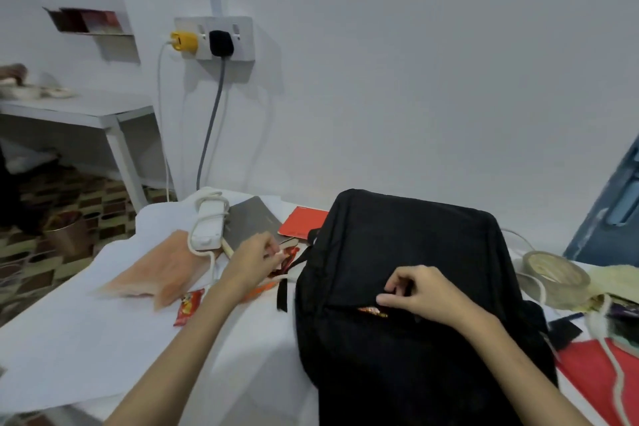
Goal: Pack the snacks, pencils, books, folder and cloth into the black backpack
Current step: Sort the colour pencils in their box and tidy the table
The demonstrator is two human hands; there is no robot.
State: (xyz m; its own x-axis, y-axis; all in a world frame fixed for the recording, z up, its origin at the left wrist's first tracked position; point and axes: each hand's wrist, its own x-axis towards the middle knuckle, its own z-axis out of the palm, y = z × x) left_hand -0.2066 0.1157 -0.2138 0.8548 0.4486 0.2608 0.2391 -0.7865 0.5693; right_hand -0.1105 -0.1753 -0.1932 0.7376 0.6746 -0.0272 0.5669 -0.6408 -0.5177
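Home room: white table, wall socket

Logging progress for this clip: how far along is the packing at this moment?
Early. One snack wrapper shows inside the black backpack's front pocket, which the right hand holds open. The left hand is pinching another red snack packet beside the bag. Still out on the table: a snack, the orange cloth, the grey book and the red folder. Pencils can't be made out clearly.
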